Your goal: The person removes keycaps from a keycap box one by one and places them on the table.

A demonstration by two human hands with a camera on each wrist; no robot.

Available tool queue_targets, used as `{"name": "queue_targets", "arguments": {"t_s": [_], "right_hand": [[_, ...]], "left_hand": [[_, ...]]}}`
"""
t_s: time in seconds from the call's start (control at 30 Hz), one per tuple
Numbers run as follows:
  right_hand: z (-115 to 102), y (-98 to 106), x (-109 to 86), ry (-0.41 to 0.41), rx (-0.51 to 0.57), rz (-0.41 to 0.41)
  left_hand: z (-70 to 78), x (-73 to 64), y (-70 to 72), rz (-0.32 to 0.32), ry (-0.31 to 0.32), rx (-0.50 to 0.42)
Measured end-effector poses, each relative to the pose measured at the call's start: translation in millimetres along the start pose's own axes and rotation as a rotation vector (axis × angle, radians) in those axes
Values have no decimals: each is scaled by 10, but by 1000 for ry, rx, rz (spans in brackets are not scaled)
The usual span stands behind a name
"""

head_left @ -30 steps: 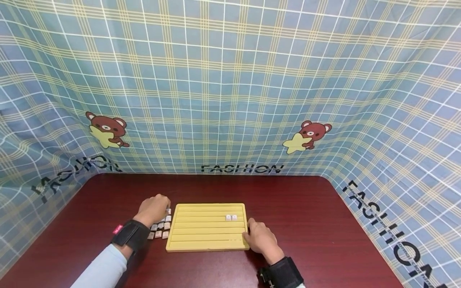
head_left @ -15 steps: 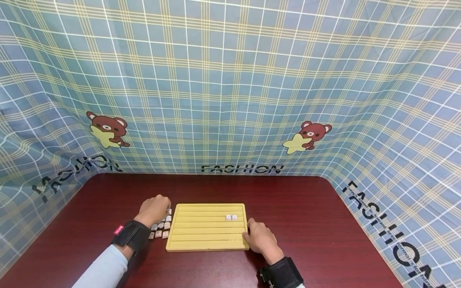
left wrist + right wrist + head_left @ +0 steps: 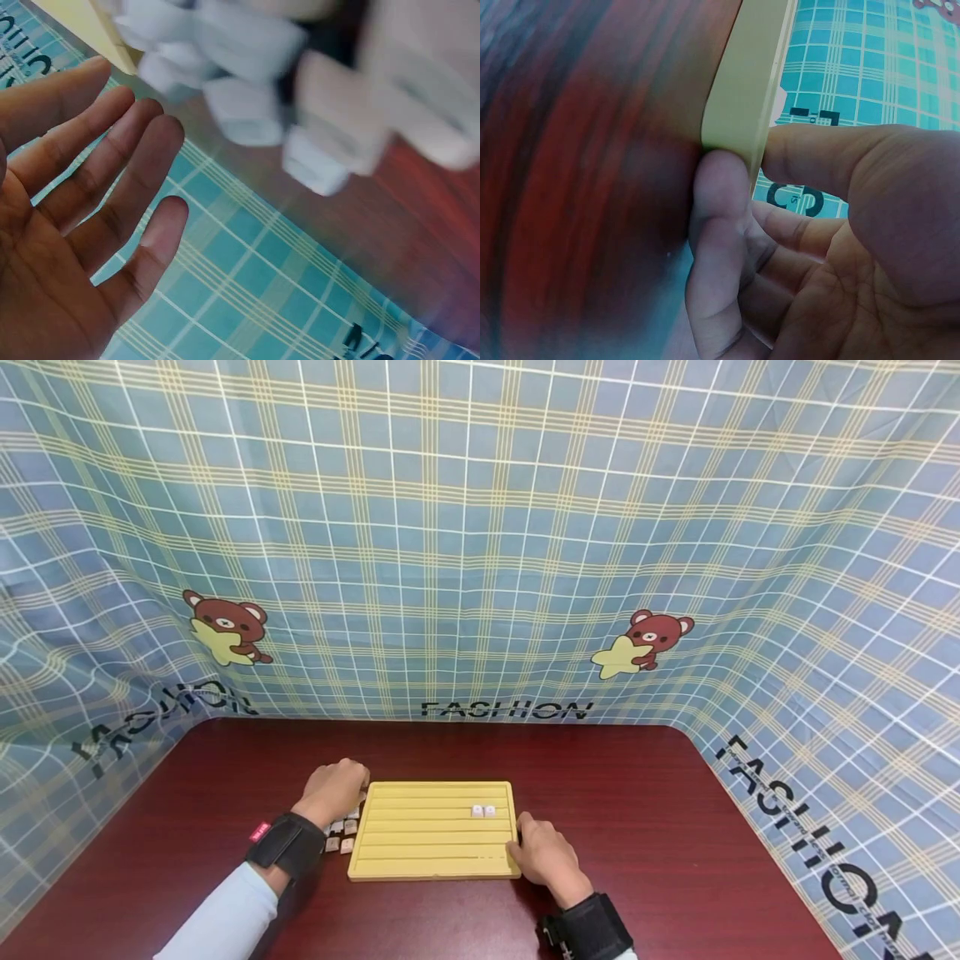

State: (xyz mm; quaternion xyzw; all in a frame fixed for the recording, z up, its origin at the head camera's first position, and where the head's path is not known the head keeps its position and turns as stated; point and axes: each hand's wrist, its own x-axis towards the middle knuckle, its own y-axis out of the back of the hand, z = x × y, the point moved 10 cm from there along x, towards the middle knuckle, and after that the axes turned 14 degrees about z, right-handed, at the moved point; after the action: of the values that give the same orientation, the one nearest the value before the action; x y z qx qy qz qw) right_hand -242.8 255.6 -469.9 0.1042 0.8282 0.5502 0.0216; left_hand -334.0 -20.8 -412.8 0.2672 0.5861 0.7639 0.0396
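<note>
On the table lies a yellow grooved tray (image 3: 427, 833) with two white keycaps (image 3: 483, 811) side by side in one of its upper rows. My right hand (image 3: 546, 853) holds the tray's right edge, the thumb (image 3: 810, 154) on top and a bent finger against the side. My left hand (image 3: 333, 793) is over the loose keycaps (image 3: 348, 828) by the tray's left edge. In the left wrist view its fingers (image 3: 142, 184) are extended, fairly close together, and I see nothing between them. Several blurred keycaps (image 3: 244, 105) are beside the fingertips. The left hand hides part of the keycap group.
The dark red wooden table (image 3: 675, 843) extends around the tray. A blue checked cloth (image 3: 465, 568) with printed bears and lettering hangs behind and at both sides. Black bands (image 3: 288, 847) wrap both wrists.
My left hand has shifted slightly right, towards the tray's upper left corner. My right hand has stayed on the tray's edge, and the two keycaps in the tray have not moved.
</note>
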Motion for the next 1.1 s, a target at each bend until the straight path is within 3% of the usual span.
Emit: {"name": "queue_targets", "arguments": {"t_s": [0.6, 0.83, 1.1], "right_hand": [[3, 31, -7, -5, 12, 6], [-8, 35, -10, -4, 9, 15], [14, 32, 4, -9, 4, 16]], "left_hand": [[866, 260, -154, -9, -128, -68], [1203, 268, -209, 32, -224, -89], [1509, 253, -273, 16, -284, -92]]}}
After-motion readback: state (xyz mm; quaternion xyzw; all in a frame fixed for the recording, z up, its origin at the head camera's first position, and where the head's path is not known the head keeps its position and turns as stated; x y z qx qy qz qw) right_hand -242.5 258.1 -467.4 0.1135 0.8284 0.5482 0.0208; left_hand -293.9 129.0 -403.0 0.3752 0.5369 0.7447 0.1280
